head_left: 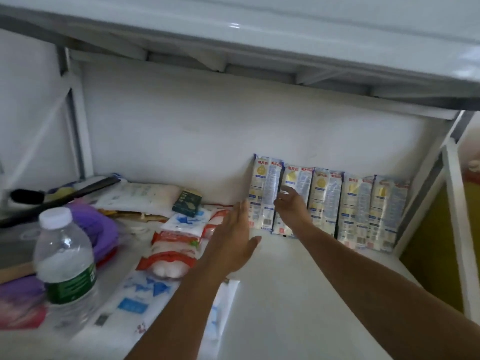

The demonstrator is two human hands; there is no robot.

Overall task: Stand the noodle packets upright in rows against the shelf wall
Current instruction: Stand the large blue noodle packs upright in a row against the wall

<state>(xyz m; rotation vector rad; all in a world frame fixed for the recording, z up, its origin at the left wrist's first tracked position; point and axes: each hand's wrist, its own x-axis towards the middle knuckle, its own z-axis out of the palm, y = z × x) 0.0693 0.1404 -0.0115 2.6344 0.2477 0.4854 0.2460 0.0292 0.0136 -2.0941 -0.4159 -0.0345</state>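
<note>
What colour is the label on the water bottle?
Dark green with white print; the water bottle's label shows only in the head view.

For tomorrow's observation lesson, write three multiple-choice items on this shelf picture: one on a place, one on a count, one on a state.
1. Where do the upright noodle packets stand?
A. Against the back wall, right side
B. Flat at the front edge
C. On the upper shelf

2. How many packets stand upright?
A. Two
B. Five
C. Nine

3. The left hand is
A. a fist
B. gripping the water bottle
C. open, holding nothing

Key: 1 A, they lean on the wall. 2 B, five side by side. 3 C, fingers are straight, beside the leftmost packet.
</note>
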